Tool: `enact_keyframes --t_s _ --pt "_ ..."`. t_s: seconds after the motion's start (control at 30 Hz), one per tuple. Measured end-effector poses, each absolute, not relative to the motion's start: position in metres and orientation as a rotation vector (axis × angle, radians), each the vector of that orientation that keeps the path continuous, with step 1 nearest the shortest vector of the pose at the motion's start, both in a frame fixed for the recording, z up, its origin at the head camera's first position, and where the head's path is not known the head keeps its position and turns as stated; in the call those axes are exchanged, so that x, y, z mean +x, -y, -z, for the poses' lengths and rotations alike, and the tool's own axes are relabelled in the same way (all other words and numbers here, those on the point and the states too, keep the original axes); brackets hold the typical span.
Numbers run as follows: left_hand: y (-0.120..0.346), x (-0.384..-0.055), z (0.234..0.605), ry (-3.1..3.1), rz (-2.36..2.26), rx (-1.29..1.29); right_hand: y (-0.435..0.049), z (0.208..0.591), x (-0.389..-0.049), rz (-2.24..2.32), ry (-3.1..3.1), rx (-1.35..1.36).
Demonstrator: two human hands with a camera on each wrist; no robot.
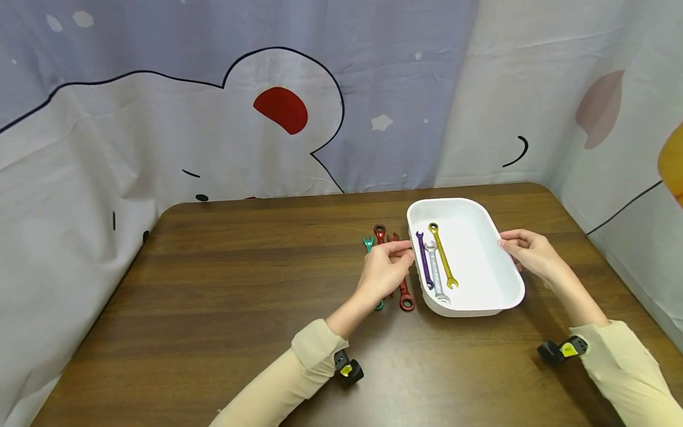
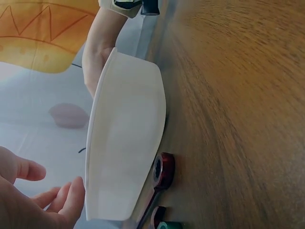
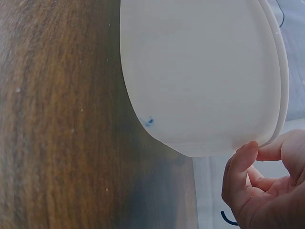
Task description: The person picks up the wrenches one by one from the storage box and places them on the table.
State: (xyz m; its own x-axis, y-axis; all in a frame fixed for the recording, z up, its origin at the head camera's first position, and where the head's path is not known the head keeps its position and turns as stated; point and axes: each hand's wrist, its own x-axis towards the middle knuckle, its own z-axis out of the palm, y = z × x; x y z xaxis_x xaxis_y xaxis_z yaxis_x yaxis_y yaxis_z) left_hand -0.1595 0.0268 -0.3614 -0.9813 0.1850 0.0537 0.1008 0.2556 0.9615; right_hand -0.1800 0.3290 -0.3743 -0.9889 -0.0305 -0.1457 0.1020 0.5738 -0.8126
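Note:
A white tray (image 1: 475,255) stands on the right part of the table. Inside it, along the left side, lie a purple wrench (image 1: 424,261), a silver wrench (image 1: 436,273) and a yellow wrench (image 1: 443,255). My right hand (image 1: 530,254) pinches the tray's right rim between thumb and fingers. At the left rim, my left hand (image 1: 385,270) touches the tray with its fingertips, the thumb (image 2: 32,170) standing apart from them. Beneath the left hand, partly hidden, lie red wrenches (image 1: 407,299) and a green wrench (image 1: 368,242).
The brown wooden table (image 1: 240,296) extends far to the left of the tray. A printed curtain (image 1: 384,89) hangs behind the table and along its sides. Each forearm wears a small black wrist camera (image 1: 349,370) by the sleeve.

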Motion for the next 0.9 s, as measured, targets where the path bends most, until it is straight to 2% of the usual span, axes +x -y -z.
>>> enact_keyframes --t_s 0.9 --pt "-0.049 -0.165 0.355 -2.478 -1.77 0.298 -0.329 0.377 -0.182 1.372 -2.664 0.078"
